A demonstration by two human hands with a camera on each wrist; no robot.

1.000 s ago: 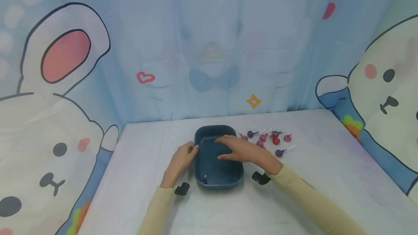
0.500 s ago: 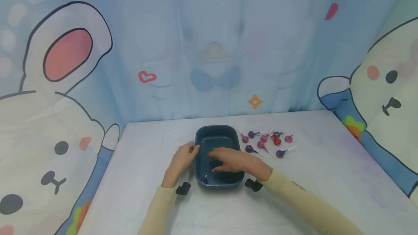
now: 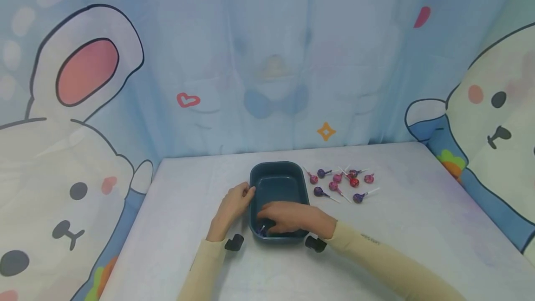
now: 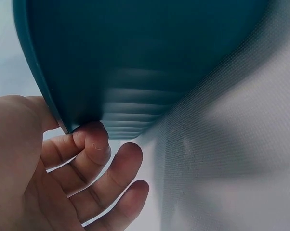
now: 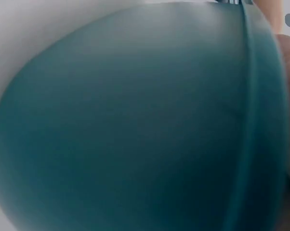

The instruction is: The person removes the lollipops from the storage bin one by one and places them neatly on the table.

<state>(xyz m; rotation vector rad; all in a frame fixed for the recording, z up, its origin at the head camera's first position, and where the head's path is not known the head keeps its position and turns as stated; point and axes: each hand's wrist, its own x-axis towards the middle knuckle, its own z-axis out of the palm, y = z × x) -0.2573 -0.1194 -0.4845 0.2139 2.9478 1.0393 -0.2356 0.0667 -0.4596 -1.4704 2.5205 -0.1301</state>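
A dark teal rectangular box (image 3: pixel 277 188) sits on the table. My left hand (image 3: pixel 234 202) holds its left rim; in the left wrist view, the thumb lies over the rim and the index finger (image 4: pixel 94 142) presses the outer wall. My right hand (image 3: pixel 286 217) reaches down inside the near end of the box. Its bent fingers and thumb stand apart around a purple-wrapped lollipop (image 3: pixel 263 231) in the near left corner; contact with the candy cannot be made out. In the right wrist view, the box's outer wall (image 5: pixel 135 120) hides most of that hand.
Several lollipops lie right of the box, among them a purple one (image 3: pixel 319 191), a pink one (image 3: pixel 333 186), a red one (image 3: pixel 354 182) and another purple one (image 3: pixel 358 198). A white cloth covers the table (image 3: pixel 200 175), with a cartoon-printed curtain (image 3: pixel 267 36) behind.
My right hand has moved left and toward me within the box, down to the purple lollipop, uncovering a purple lollipop beside the box. The left hand keeps its hold on the rim.
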